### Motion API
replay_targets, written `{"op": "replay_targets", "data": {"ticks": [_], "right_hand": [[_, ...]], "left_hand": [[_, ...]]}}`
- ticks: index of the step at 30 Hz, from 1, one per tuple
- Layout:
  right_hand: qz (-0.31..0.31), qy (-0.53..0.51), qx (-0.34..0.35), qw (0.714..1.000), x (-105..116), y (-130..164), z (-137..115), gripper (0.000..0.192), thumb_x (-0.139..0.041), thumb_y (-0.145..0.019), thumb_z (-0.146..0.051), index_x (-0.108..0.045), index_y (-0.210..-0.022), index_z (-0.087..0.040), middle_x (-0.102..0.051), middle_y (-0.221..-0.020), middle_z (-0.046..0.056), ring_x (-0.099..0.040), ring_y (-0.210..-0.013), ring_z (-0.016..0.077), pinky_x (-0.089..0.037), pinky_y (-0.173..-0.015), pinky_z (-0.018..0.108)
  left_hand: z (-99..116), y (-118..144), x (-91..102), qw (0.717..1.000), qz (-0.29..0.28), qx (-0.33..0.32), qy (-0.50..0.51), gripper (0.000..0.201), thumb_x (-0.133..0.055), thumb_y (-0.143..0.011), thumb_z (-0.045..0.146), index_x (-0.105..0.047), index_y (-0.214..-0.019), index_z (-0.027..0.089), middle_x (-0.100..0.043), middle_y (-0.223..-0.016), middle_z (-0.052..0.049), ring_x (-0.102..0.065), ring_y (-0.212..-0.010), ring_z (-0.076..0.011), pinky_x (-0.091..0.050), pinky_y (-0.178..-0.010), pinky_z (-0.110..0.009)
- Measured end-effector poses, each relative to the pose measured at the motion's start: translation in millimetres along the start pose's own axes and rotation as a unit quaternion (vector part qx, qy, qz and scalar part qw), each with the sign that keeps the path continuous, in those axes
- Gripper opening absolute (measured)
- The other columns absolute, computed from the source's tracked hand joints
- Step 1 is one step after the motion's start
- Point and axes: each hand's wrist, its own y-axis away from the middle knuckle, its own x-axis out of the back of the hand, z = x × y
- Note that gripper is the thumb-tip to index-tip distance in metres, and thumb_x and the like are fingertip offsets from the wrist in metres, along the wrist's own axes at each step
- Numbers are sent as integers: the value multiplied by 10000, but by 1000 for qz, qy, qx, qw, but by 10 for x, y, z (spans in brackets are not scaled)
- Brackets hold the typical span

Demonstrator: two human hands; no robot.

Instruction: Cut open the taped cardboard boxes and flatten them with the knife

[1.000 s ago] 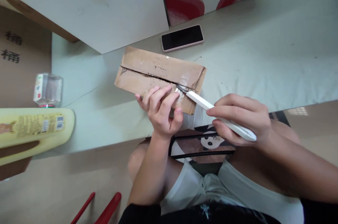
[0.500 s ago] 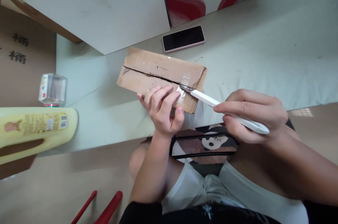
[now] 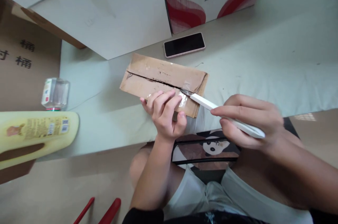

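A small brown cardboard box [image 3: 158,72] lies at a slant on the pale green cloth, its top split by a long dark seam. Clear tape [image 3: 184,99] crosses the seam near the right end. My left hand [image 3: 166,113] grips the near side of the box, fingers bent over its top and thumb at the front. Between the fingers and thumb of my right hand [image 3: 250,120] is a white utility knife [image 3: 204,102]. Its blade touches the seam at the tape; the tip is partly lost in the gap.
A phone [image 3: 184,45] lies behind the box, before a white box [image 3: 105,16] and a red-and-white water carton [image 3: 211,2]. To the left are a clear bottle [image 3: 60,93] and a large yellow bottle [image 3: 52,132]. A panda-print bag [image 3: 206,148] sits below the table edge.
The whole view has shifted slightly, so everything sits a little lower. The knife blade stays at the taped seam, and both hands keep their hold.
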Motion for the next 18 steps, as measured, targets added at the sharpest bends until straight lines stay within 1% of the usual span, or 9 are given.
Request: {"op": "replay_targets", "data": {"ticks": [3,7,9,12,15,18], "right_hand": [[-12,-5,-4,1000,-12,-24,13,250,-586,-824,-53,-712,-972,-210,-602,-678,7,-560,-522,106,-443,-437,237],[-19,-13,20,1000,66,-21,23,281,-576,-807,-29,-713,-981,-202,-605,-664,4,-590,-549,123,-479,-483,256],[-20,-4,16,1000,89,-11,22,300,-567,-809,-21,-710,-992,-212,-609,-665,2,-589,-548,123,-480,-486,259],[-15,2,9,1000,66,-14,24,277,-574,-827,-54,-710,-989,-232,-631,-677,0,-587,-544,120,-476,-477,251],[6,-6,14,1000,37,-27,35,264,-570,-823,-72,-716,-970,-235,-627,-656,-4,-576,-530,122,-466,-471,256],[34,2,8,999,47,-14,55,272,-569,-801,-65,-724,-957,-225,-594,-617,-9,-548,-501,123,-438,-454,268]], "left_hand": [[-9,-5,7,1000,0,-1,23,315,-438,-903,372,-715,-1002,259,-740,-1052,-59,-603,-1124,-255,-188,-1238,-439],[-12,-11,6,1000,-1,-4,23,298,-455,-896,352,-718,-988,244,-736,-1044,-62,-596,-1118,-256,-191,-1232,-438],[-11,-12,6,1000,-2,-3,21,301,-450,-897,348,-718,-981,241,-737,-1038,-63,-601,-1113,-257,-199,-1229,-446],[-15,-13,9,1000,-4,-6,20,306,-445,-902,352,-717,-988,239,-736,-1049,-65,-599,-1121,-254,-195,-1230,-437],[-24,-13,16,1000,-3,-14,23,299,-451,-909,352,-713,-999,238,-731,-1055,-63,-590,-1127,-243,-181,-1234,-411],[-28,-11,25,1000,-8,-9,27,294,-456,-911,347,-712,-1006,238,-726,-1057,-62,-588,-1131,-242,-178,-1239,-417]]}}
